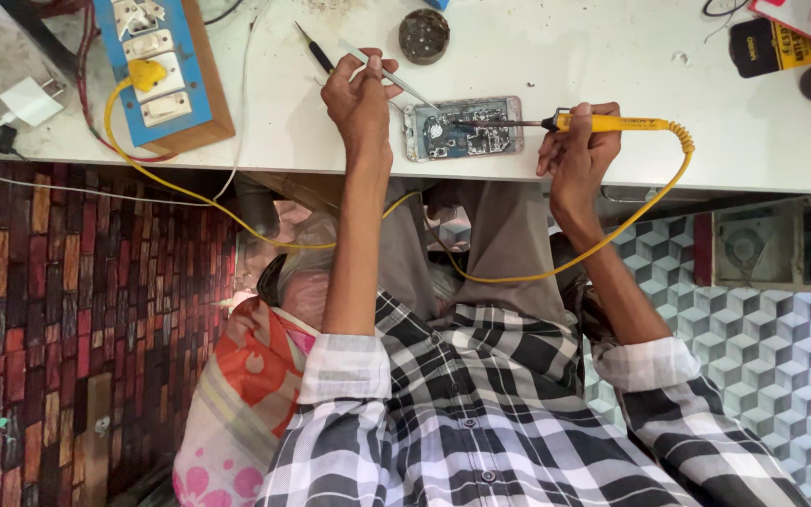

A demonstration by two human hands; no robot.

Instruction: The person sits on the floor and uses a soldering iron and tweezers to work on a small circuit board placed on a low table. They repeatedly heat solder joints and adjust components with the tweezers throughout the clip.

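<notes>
An opened phone (463, 129) with its circuit board bare lies on the white table (612, 56). My right hand (578, 150) grips a yellow-handled soldering iron (603, 122) whose tip rests on the board. My left hand (360, 97) pinches metal tweezers (389, 73) that point toward the phone's upper left corner. The iron's yellow cable (556, 268) loops below the table edge.
A blue and wooden socket board (166, 70) with a yellow plug stands at the left. A round dark tin (423, 36) and a thin dark tool (315, 49) lie behind my left hand. A white charger (30, 100) sits at the far left; boxes (781, 38) at the right.
</notes>
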